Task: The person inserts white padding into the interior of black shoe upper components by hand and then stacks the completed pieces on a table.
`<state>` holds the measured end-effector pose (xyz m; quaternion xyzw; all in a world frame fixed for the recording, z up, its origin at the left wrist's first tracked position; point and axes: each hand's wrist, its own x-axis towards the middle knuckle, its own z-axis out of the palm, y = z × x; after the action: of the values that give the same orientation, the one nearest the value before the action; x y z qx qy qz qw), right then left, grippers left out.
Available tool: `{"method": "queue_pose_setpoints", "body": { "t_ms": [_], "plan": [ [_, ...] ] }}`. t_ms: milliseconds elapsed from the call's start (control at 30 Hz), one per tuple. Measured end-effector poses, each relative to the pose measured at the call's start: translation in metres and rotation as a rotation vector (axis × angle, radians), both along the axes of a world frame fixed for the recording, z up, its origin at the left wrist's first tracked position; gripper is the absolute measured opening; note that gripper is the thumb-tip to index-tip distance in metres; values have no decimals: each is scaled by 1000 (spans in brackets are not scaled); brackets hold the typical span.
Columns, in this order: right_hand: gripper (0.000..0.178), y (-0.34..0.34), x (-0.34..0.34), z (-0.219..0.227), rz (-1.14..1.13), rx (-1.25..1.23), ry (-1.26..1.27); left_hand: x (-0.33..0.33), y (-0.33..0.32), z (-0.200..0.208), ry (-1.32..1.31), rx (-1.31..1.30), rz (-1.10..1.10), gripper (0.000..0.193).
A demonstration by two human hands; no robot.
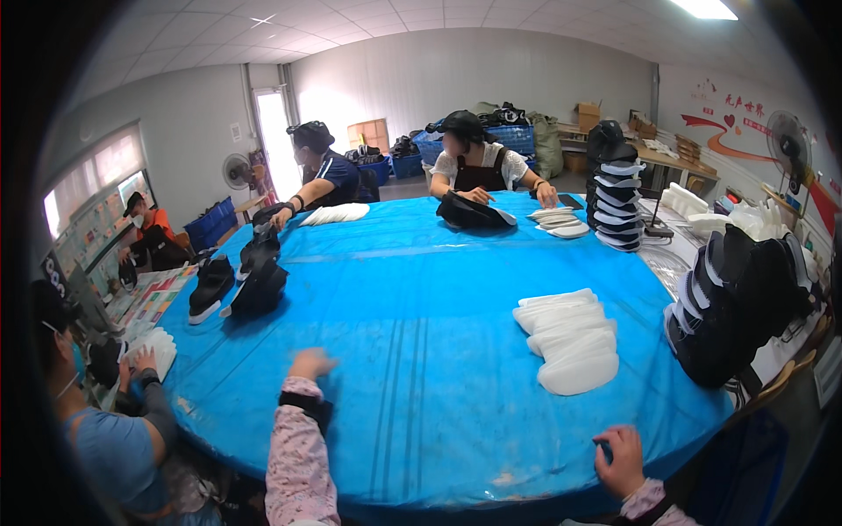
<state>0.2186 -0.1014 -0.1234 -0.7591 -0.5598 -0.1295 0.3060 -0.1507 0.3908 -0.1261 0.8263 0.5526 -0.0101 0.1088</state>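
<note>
My left hand [313,364] is held over the near left part of the blue-covered table [421,351]. Motion smears its fingers, and I see nothing in its grasp. Near the front edge at the right, my right hand [621,460] has loosely bent fingers with a gap to the thumb. A small dark patch shows in that gap, too unclear to name. Beyond my right hand lies a fanned pile of white insole-shaped pieces [570,342], touched by neither hand. Black shoes [256,289] stand at the left, farther off than my left hand.
A tall stack of black-and-white shoe uppers [732,307] stands at the right edge, another stack [618,197] behind it. Two people sit across the table, one with a black shoe piece [474,212]. A person at the near left handles white pieces [151,352].
</note>
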Motion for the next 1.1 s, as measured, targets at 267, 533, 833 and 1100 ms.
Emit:
{"method": "queue_pose_setpoints", "body": {
  "t_ms": [267,533,833,1100],
  "plan": [
    [78,75,121,7,-118,-139,-60,127,-135,11,-883,-485,-491,40],
    [97,88,109,5,-78,-265,-251,135,-137,-29,-1498,-773,-127,32],
    [35,66,84,47,-23,-400,-253,133,-139,-26,-1387,-759,-159,33],
    [34,121,-29,71,442,-366,1030,124,-144,-8,-1424,-930,-235,40]
  ]
}}
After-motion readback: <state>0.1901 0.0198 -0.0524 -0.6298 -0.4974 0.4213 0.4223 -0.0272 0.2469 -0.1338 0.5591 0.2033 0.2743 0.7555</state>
